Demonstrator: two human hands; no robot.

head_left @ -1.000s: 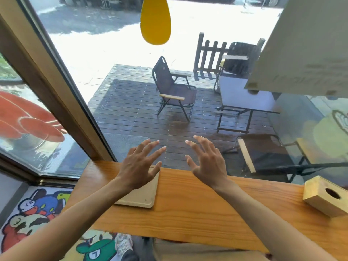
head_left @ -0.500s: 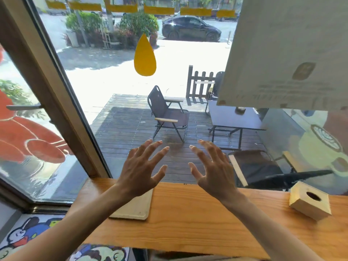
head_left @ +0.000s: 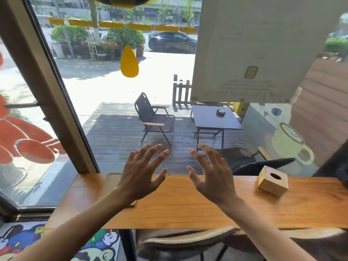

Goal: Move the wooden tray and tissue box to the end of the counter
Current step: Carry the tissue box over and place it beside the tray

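Both hands (head_left: 180, 176) spread and empty: lower left onto wooden tray (head_left: 113, 180) beneath, reach right for tissue box (head_left: 273, 183).

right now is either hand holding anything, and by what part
Nothing is held. The left hand and right hand hover open, fingers spread, above the counter; the wooden tray and tissue box lie untouched.

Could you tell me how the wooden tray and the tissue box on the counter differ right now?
The wooden tray is flat and low, while the tissue box is a blocky cube with a round hole on top. The tray lies near the counter's left end, mostly hidden behind the left hand; the box sits far right, in full view, beyond the right hand. Both are pale wood, resting on the counter, untouched.
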